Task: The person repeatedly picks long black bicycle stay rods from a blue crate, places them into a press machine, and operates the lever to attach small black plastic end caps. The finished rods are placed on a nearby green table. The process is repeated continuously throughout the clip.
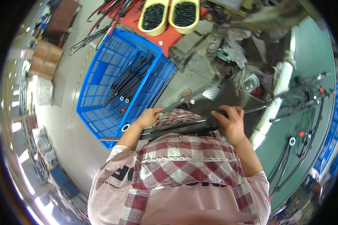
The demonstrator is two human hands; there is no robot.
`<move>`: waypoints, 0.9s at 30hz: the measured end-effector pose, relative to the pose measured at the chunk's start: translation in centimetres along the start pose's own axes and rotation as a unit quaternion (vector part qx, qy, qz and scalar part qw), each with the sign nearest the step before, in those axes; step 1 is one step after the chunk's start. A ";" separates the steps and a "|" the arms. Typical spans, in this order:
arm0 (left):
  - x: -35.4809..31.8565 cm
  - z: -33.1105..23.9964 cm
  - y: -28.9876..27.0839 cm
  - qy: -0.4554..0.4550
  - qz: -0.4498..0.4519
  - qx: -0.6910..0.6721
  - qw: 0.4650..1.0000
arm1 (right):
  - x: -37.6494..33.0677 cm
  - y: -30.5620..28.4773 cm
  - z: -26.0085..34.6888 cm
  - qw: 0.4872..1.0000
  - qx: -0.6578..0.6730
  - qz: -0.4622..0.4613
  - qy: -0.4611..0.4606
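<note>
Workshop, pale concrete floor (69, 123), seen from above; landmark: blue plastic crate (101, 80) on the floor.

Item 1. Bundle of long black curved strips (176, 128), thin and glossy. Held just right of the crate's near corner, across the person's lap, above a red-and-white checked apron (184, 161). Long axis runs roughly left to right, rising slightly to the right; the left tip touches or overlaps the crate's near corner, the right end passes beyond the right hand.

Item 2. Left hand (149, 117), beside the crate's near right wall, fingers curled over the bundle's upper edge.

Item 3. Right hand (231, 122), further right of the crate, closed around the bundle.

Item 4. More black strips (129, 84) lying lengthwise inside the crate, some with white ring ends.

Item 5. Two yellow tubs (153, 17) of small dark parts, beyond the crate on a red surface.

Item 6. Green table (311, 56), far right of the crate, carrying further black strips (304, 107).

Unclear: the count of strips in the bundle; clutter between crate and table is too blurred to identify.
</note>
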State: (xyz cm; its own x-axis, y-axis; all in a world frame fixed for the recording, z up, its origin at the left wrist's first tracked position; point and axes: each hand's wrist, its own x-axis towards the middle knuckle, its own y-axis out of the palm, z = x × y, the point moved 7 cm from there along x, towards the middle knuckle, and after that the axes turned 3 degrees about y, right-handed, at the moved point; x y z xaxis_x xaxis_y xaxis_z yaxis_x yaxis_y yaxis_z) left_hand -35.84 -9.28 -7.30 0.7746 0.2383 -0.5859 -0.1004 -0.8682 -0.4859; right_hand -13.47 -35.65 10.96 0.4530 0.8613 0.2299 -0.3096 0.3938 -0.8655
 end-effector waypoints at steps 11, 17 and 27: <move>12.5 -25.9 4.5 0.255 0.313 0.270 0.874 | -10.2 -17.1 -1.3 0.922 -0.287 -0.104 0.240; 19.9 -17.8 7.6 0.124 0.415 0.177 0.884 | -12.0 -15.7 -5.4 0.901 -0.269 -0.067 0.334; 18.4 -15.9 -0.6 0.042 0.440 0.078 0.893 | -11.2 -6.4 -18.5 0.835 -0.261 0.109 0.473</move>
State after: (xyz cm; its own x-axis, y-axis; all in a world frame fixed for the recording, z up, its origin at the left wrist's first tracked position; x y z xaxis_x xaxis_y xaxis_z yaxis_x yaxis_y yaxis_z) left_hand -11.61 -11.29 -7.52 0.3957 -0.5462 -0.7383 -0.7747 -0.6303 0.0511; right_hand -1.13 -53.70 5.68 0.9672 0.1583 -0.1989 -0.1767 -0.1441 -0.9737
